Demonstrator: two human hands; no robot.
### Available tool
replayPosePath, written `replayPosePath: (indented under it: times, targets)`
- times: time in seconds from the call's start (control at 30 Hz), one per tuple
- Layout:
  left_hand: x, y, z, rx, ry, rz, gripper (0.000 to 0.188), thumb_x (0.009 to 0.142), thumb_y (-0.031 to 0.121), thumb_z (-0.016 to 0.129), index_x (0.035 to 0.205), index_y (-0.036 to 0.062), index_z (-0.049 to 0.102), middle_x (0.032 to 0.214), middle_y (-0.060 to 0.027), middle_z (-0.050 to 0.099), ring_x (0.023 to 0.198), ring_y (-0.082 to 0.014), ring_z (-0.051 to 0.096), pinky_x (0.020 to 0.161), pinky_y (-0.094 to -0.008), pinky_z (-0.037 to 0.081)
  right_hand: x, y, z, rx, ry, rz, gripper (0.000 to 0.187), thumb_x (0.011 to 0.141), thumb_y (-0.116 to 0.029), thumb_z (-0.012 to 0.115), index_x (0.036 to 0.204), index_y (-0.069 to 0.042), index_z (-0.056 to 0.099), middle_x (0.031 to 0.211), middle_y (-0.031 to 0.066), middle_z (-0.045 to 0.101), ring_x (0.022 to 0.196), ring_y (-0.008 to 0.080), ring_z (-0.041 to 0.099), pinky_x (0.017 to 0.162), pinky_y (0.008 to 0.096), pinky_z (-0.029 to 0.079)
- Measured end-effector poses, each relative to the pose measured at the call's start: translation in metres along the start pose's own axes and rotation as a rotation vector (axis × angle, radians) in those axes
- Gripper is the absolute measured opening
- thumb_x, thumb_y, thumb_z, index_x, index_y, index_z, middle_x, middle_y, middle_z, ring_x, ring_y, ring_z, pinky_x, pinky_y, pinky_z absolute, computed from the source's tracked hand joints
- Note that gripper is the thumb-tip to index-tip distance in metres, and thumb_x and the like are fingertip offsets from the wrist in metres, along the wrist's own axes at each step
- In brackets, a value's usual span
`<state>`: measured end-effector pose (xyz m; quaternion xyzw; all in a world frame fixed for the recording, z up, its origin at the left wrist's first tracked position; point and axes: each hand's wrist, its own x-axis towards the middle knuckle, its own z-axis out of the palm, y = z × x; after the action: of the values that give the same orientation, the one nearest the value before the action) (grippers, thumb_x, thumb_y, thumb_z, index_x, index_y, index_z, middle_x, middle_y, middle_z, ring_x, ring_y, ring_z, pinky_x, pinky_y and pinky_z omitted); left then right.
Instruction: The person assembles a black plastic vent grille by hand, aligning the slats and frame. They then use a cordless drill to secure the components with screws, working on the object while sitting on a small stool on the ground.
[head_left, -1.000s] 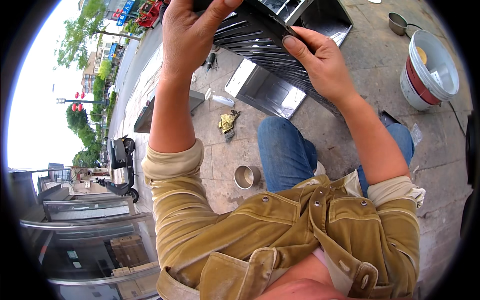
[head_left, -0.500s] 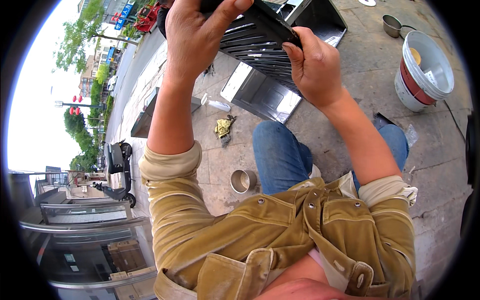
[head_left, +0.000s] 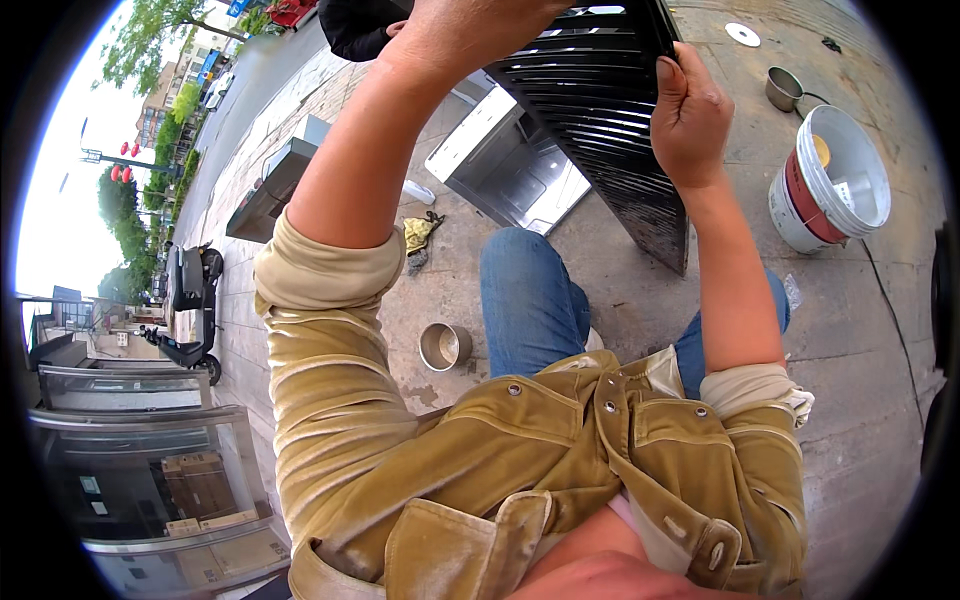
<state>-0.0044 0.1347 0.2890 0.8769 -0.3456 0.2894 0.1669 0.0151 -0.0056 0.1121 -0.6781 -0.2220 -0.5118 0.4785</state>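
Note:
A long black slatted panel point(head_left: 600, 110) is held up on a slant in front of me, its lower corner hanging over the paving. My right hand point(head_left: 693, 115) is closed on its right edge, with the thumb on the near side. At the top of the view my left hand point(head_left: 485, 28) is by the panel's upper left part. The fingers of that hand are cut off by the picture's edge. Behind the panel, an open box with a shiny metal inside point(head_left: 520, 170) lies on the ground.
Near my knee stands a small metal cup point(head_left: 445, 347), with a yellow rag point(head_left: 421, 233) farther off. To the right are a white bucket point(head_left: 800, 215), a metal pot point(head_left: 783, 90) and a cable point(head_left: 890, 300). Another person's black sleeve point(head_left: 358, 32) shows at the top; a scooter point(head_left: 192, 310) stands left.
The panel has swung to a steeper slant and its lower end has come nearer. My right hand has moved right with it; my left hand has moved up and right, its fingers leaving the picture.

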Motion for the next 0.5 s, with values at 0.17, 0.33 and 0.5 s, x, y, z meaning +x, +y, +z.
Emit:
replayPosePath:
  times: [0.17,0.33,0.5]
  targets:
    - [-0.003,-0.050,-0.021,-0.172,0.105,-0.013,0.059,0.090,0.041,0.067,0.133,0.0036,0.051,0.111,-0.0135,0.066,0.104,-0.0244,0.063,0.088,-0.0345,0.050,0.009,0.046,-0.025,0.138,-0.057,0.083,0.036,0.104,-0.029,0.044,0.096,0.001,0.063,0.061,0.0055,0.055,0.054,0.0117,0.044,0.050,0.0274,0.035]
    - [-0.066,-0.076,0.061,-1.150,0.111,-0.177,0.062,0.087,0.034,0.072,0.136,0.0034,0.049,0.126,-0.0123,0.059,0.118,-0.0253,0.056,0.100,-0.0361,0.044,0.014,0.093,-0.070,0.281,-0.060,0.280,0.049,0.106,-0.037,0.036,0.102,0.003,0.064,0.089,0.0036,0.067,0.080,0.0089,0.056,0.073,0.0241,0.045]
    - [-0.101,-0.025,0.141,-1.301,0.120,-0.303,0.046,0.088,0.017,0.071,0.129,0.0028,0.053,0.115,-0.0093,0.065,0.107,-0.0157,0.060,0.095,-0.0301,0.049,0.019,0.113,-0.075,0.401,0.020,0.395,0.052,0.105,-0.043,0.038,0.105,0.003,0.063,0.098,0.0047,0.067,0.088,0.0101,0.057,0.079,0.0253,0.045]
